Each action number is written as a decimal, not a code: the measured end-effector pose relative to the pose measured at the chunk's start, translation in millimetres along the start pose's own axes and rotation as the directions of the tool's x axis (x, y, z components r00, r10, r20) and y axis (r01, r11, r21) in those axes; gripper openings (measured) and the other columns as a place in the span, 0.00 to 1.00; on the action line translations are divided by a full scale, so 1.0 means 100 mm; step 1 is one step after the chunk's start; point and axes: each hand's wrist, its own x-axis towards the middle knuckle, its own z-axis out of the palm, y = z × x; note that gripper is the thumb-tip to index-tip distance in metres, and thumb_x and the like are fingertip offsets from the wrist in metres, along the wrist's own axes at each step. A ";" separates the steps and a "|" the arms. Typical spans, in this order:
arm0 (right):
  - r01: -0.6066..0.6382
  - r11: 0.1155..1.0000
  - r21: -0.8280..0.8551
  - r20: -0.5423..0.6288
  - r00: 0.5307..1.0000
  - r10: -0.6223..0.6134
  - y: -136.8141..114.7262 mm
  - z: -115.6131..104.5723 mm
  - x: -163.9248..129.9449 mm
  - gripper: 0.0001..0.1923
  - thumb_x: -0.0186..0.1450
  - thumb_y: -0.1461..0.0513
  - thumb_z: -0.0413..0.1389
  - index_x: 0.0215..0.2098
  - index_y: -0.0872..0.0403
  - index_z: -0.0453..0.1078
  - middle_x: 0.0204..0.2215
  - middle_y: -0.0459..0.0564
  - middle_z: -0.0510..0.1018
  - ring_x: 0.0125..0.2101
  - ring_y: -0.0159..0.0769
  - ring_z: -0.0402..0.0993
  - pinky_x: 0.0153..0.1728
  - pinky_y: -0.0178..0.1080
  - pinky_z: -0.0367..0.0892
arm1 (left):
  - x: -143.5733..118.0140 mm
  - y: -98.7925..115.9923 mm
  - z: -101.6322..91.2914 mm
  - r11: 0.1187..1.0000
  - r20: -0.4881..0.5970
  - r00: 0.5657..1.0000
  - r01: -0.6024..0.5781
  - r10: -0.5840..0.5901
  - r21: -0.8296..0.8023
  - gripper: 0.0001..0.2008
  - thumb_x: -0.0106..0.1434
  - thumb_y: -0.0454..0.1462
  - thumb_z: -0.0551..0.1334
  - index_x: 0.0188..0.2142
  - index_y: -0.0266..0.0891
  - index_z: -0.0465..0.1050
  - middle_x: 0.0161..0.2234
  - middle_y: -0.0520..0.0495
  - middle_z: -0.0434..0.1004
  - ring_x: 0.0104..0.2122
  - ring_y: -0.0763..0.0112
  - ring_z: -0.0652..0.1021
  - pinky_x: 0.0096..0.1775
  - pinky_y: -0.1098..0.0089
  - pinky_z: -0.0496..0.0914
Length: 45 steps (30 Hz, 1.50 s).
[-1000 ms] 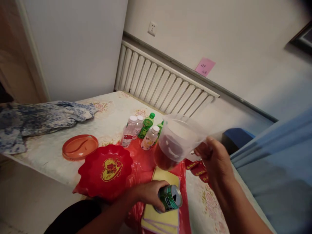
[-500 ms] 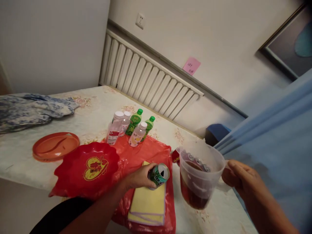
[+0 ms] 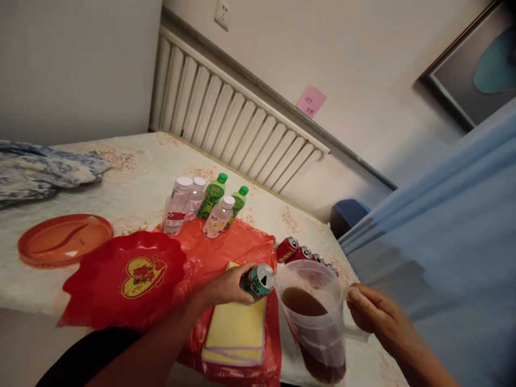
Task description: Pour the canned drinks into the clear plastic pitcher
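My left hand (image 3: 230, 285) is closed around an opened green drink can (image 3: 258, 283), held over a folded yellow cloth (image 3: 236, 330). In my right hand (image 3: 368, 309) is the handle of a clear plastic pitcher (image 3: 322, 322) holding dark brown liquid. The pitcher tilts toward the can, and its spout is at the can's top edge. Whether liquid is passing between them I cannot tell. Under the cloth lies a red plastic bag (image 3: 245, 236).
Left of the bag are a red scalloped tray (image 3: 97, 285) and an orange plate (image 3: 40, 242). Several bottles (image 3: 217, 217) stand behind the bag. Red cans (image 3: 287, 249) line up behind the pitcher. A patterned cloth (image 3: 48, 169) lies far left, a blue curtain (image 3: 435, 242) hangs right.
The pitcher has come left and down and tipped toward the can, its spout now meeting the can. My left hand still holds the can. The camera view has shifted slightly.
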 end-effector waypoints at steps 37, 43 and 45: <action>0.090 0.928 -0.361 0.101 0.993 -0.057 -0.20 0.07 0.13 0.27 0.64 0.40 0.47 0.22 0.52 0.58 0.17 0.40 0.55 0.20 0.29 0.49 0.20 0.33 0.48 | -0.04 0.10 0.01 0.983 -0.006 0.998 -0.061 0.063 0.174 0.38 0.45 0.32 0.69 0.57 0.43 0.65 0.51 0.47 0.75 0.50 0.59 0.74 0.52 0.64 0.67; 0.107 0.922 -0.372 0.106 0.992 -0.072 -0.22 0.07 0.14 0.27 0.64 0.40 0.47 0.22 0.52 0.58 0.18 0.40 0.55 0.21 0.29 0.50 0.21 0.33 0.49 | -0.05 0.12 0.02 0.985 -0.010 0.999 -0.035 0.037 0.172 0.39 0.44 0.32 0.69 0.57 0.44 0.65 0.52 0.48 0.74 0.50 0.58 0.74 0.52 0.64 0.67; 0.113 0.920 -0.375 0.105 0.991 -0.080 -0.22 0.07 0.15 0.27 0.64 0.40 0.47 0.21 0.52 0.59 0.18 0.40 0.55 0.21 0.29 0.50 0.21 0.33 0.50 | -0.05 0.10 0.02 0.984 -0.008 0.999 -0.037 0.039 0.173 0.39 0.44 0.32 0.69 0.57 0.44 0.65 0.52 0.48 0.74 0.50 0.58 0.74 0.52 0.64 0.67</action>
